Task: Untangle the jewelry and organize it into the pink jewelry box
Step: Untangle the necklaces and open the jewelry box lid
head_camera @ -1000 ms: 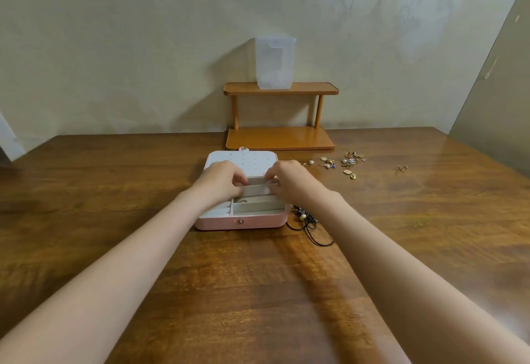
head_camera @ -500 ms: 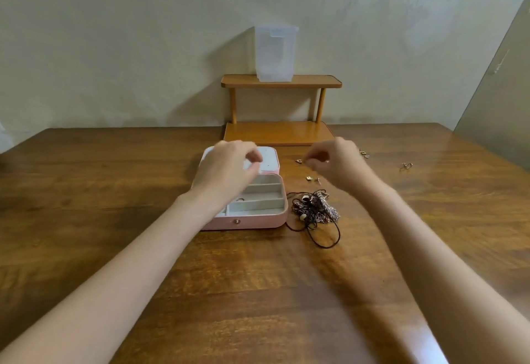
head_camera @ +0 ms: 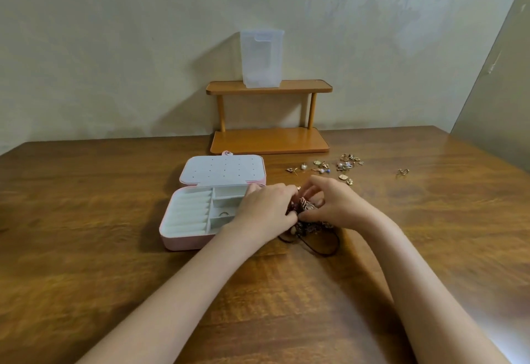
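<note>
Pink on the outside and pale grey-white within, one jewelry box [head_camera: 183, 239] lies open on the wooden surface [head_camera: 86, 263], its lid [head_camera: 222, 170] folded flat behind it. The lid's inner panel is dotted with small holes. The base holds a bank of ring rolls on the left and, as far as can be seen, three small compartments stacked on the right; one ring [head_camera: 224, 214] lies in the middle compartment.

Two hands work just to the right of the box. The left hand [head_camera: 265, 208] and the right hand [head_camera: 334, 203] both have their fingers curled in, pinching one tangled bundle of dark cords and beads [head_camera: 305, 207] between them. Part of the bundle rests on the surface, and one black cord loop [head_camera: 321, 246] trails out toward the camera.

Beyond the hands, a scatter of small gold-toned pieces [head_camera: 327, 165] lies loose, too small to count exactly, with one more piece [head_camera: 403, 172] well apart to the right. Against the wall stands one two-tier wooden shelf [head_camera: 269, 140], and on its top tier one translucent plastic container [head_camera: 261, 59].
</note>
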`<state>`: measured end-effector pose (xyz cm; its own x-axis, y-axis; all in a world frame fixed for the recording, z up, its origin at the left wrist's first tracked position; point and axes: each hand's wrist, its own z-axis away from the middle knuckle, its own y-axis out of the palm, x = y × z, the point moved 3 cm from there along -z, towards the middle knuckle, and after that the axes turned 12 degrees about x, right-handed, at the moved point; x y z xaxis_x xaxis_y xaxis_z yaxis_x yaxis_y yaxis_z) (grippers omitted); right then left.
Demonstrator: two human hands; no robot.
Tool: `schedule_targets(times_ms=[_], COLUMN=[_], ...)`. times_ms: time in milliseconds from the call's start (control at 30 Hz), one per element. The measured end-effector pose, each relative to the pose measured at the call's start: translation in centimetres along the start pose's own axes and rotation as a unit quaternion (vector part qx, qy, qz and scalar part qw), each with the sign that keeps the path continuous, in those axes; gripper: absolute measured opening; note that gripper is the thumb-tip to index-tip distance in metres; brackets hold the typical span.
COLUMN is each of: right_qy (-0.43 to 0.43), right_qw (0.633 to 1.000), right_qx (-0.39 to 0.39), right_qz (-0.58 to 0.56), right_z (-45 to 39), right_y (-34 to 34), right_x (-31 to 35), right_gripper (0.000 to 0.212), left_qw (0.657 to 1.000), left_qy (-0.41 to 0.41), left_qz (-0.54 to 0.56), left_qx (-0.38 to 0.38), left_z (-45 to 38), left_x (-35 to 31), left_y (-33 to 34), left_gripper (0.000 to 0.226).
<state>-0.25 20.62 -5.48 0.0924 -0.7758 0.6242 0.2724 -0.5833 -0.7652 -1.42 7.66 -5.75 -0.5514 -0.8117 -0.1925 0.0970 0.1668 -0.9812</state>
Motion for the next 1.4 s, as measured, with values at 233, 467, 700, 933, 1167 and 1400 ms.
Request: schedule_targets(times_ms=[233,467,700,933,1167,1400], right_qy=[0.013,-0.179,-0.199,-0.112,-0.064,-0.008], right_qw=[0.976,0.903,0.86,0.877,0.908,0.884], right_qx=[-0.17,-0.178,-0.13,0.04,-0.139,-0.287], right_qz=[-0.137,-0.348,-0.451,-0.465,-0.389,-0.369], right_z=[0.3,1.4,2.1,3.0,3.1,3.3], right_y=[-0.9,-1.2,-1.4,-1.2,-2.3,-3.1], right_x=[-2.0,1.4,1.9,0.5,-1.1,-2.9], right_gripper=[0.017,0.007,0.008,0.037,0.025,0.019], left_qw=[0.998,0.963,0.9,0.841,0.911,0.948], left_qy=[-0.052,0.087,0.072,0.011,0.014,0.019], left_qz=[-0.017,0.137,0.408,0.5,0.351,0.236], left_qx=[-0.036,-0.216,-0.138,-0.208,-0.217,-0.211], left_z=[-0.2,1.3,1.5,2.0,2.1,2.0], left_x=[2.1,0.7,0.2,1.7,2.2,2.1], left_y=[0.0,-1.3,-1.6,-2.0,-2.1,-1.6], left_gripper=[0.024,0.032,0.01,0.013,0.011,0.015])
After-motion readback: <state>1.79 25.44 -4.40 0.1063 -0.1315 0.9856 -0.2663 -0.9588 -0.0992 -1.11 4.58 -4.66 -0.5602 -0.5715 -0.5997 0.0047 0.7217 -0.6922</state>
